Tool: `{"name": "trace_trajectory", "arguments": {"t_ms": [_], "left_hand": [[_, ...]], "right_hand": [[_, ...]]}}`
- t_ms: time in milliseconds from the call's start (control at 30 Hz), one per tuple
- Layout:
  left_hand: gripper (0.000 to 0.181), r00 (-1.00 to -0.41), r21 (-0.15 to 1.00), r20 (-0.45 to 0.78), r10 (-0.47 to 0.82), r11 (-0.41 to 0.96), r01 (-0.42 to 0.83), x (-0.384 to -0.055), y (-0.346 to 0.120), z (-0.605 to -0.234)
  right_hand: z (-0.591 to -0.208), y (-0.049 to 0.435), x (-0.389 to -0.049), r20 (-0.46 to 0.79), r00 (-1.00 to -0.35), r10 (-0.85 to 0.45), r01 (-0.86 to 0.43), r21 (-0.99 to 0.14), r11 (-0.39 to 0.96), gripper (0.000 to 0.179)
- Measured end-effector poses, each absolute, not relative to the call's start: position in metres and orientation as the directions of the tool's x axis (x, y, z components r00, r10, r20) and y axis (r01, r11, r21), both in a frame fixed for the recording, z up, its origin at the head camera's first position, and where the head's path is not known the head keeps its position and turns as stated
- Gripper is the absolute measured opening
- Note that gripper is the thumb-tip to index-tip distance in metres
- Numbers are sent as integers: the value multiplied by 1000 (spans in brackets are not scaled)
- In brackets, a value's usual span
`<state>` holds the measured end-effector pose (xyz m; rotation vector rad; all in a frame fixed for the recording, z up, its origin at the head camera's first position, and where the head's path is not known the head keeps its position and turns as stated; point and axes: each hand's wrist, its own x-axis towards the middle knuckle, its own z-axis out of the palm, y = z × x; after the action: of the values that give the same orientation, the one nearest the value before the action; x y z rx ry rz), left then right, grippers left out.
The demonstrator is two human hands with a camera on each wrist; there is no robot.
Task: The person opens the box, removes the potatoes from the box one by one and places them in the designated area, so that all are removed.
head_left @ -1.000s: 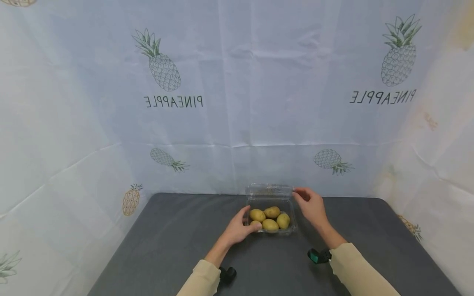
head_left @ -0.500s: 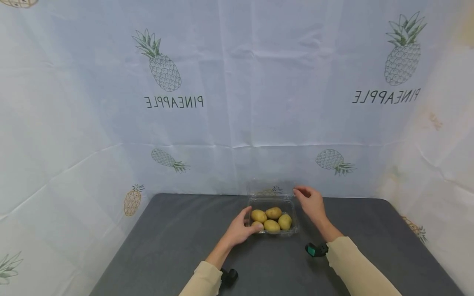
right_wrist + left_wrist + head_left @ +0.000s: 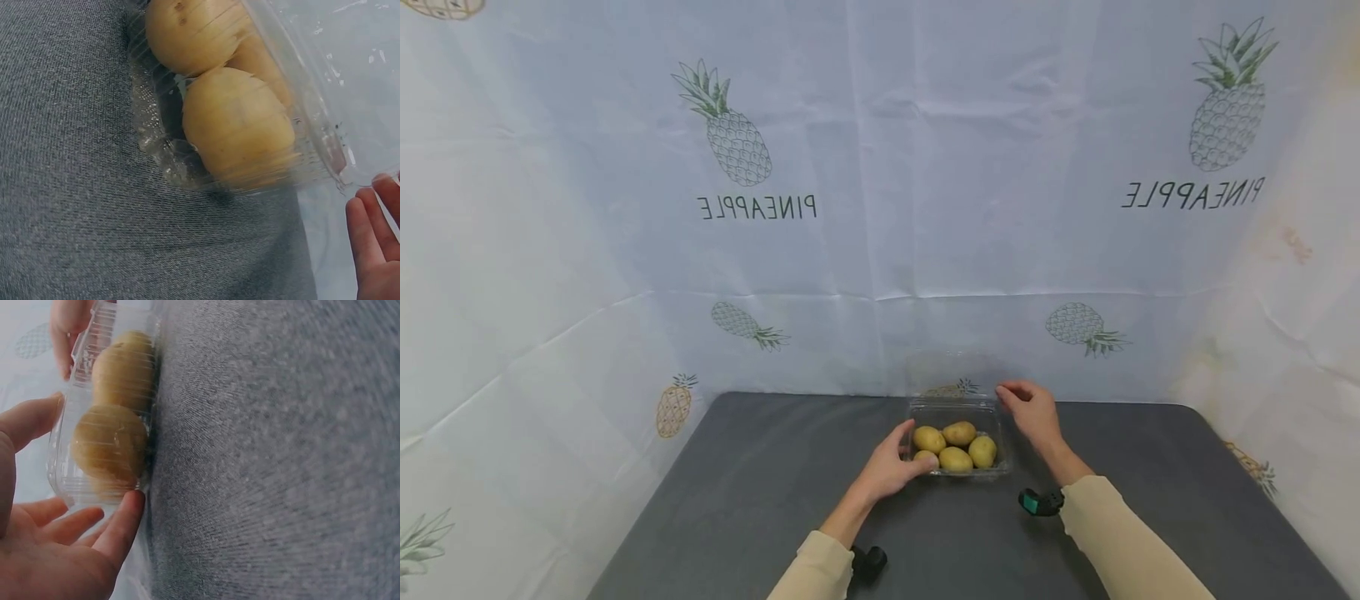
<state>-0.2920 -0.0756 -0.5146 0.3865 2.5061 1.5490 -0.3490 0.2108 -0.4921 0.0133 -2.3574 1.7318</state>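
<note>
Toward the far side of the table (image 3: 760,483): clear container (image 3: 955,410) holding five potatoes (image 3: 955,460), its lid (image 3: 955,375) raised behind it.
Left hand (image 3: 886,469): thumb over the near rim, fingers apart against the left end, the corner clasped between them.
Right hand (image 3: 1033,417): thumb and fingertips close together, pinching the lid's right edge.
Weight: mostly the potatoes, I judge; the shell is likely very light and apt to slide without a steadying hand.
Stiffness: thin, springy walls, probably smooth to the fingers and easily dented or cracked by a hard squeeze; the potatoes look firm.
Best hold: the rim or a corner of the base; for the lid, its outer edge.
Surface: dark grey, fine-ribbed, likely giving some drag.
Room: pale cloth backdrop (image 3: 940,242) with pineapple drawings (image 3: 739,148) and mirrored lettering (image 3: 758,207), rising behind and at both sides.
</note>
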Motion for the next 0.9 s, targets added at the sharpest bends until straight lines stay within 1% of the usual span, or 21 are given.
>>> {"name": "trace_trajectory", "arguments": {"t_ms": [100, 333, 533, 733, 900], "left_hand": [[87, -953, 895, -7, 304, 427, 130, -291, -75, -514], [88, -948, 894, 5, 320, 423, 147, -290, -77, -515], [88, -948, 894, 5, 319, 424, 147, -289, -76, -515], [88, -950, 896, 1, 313, 421, 140, -288, -75, -514], [86, -951, 895, -2, 310, 424, 136, -288, -76, -513]], "right_hand": [[-494, 211, -350, 171, -979, 112, -128, -940, 315, 38], [-497, 212, -351, 126, -987, 101, -93, -954, 286, 39], [-500, 214, -349, 100, -990, 97, -66, -949, 307, 37], [-499, 219, -345, 89, -994, 64, -58, -925, 376, 36], [-491, 225, -337, 125, -992, 27, -95, -863, 497, 34]]}}
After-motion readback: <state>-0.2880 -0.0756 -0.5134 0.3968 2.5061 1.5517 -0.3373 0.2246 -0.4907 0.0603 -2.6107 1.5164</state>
